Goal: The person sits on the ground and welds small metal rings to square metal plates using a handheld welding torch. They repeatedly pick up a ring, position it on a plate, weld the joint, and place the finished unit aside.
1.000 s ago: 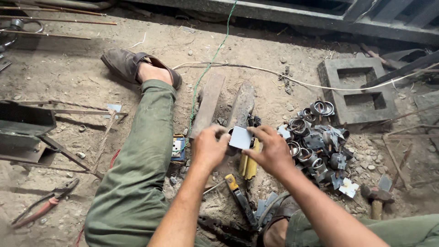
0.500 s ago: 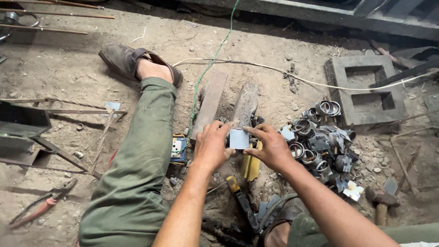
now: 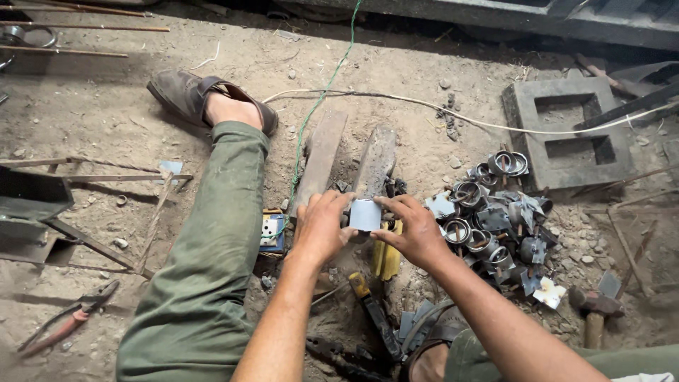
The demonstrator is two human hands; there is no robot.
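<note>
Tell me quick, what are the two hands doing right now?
Left hand: closed, gripping the left edge of a small grey metal plate.
Right hand: closed, pinching the same plate's right edge.

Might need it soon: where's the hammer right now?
In the head view the hammer lies on the dirt at lower right, just right of the pile of metal rings.

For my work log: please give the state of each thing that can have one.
left hand: grips small metal plate
right hand: grips same plate
small metal plate: held upright between hands
pliers: lying on ground, handles apart
hammer: lying on ground
</note>
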